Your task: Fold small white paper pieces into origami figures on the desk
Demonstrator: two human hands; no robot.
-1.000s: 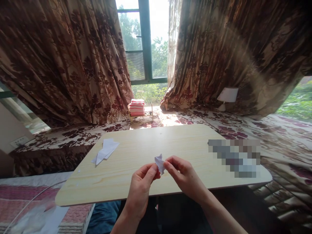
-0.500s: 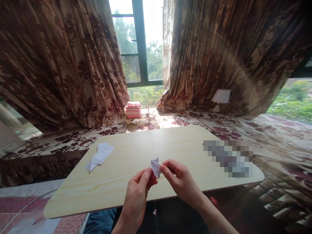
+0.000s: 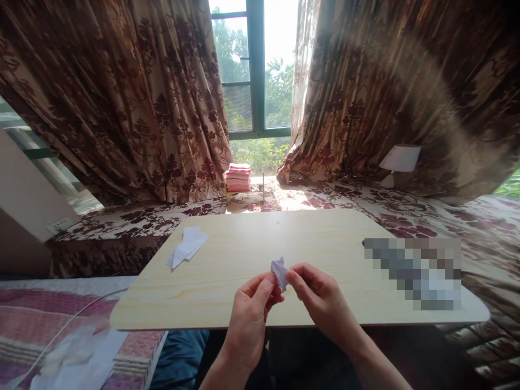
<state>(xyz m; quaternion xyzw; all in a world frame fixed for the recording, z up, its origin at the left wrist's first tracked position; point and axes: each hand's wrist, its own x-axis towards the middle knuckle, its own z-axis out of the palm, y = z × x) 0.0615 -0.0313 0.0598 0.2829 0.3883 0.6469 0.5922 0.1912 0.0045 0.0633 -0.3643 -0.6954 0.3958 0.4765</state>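
A small folded piece of white paper (image 3: 279, 272) is held up over the near part of the light wood table (image 3: 227, 287). My left hand (image 3: 255, 306) pinches its lower left side between thumb and fingers. On its right edge, the thumb and index finger of my right hand (image 3: 319, 292) are closed as well. The paper has creases and a pointed tip at the top. Part of it is hidden behind my fingertips.
Flat white paper pieces (image 3: 189, 246) lie on the table's left side. A pixelated area covers something at the right. Beyond the table are a stack of pink cloths (image 3: 238, 177) on a small stand and a white lamp (image 3: 400, 160). A cable (image 3: 77, 317) crosses the bedding at left.
The view has turned left, so the table and hands appear farther right. Both hands keep hold of the folded paper, with little change in their grip.
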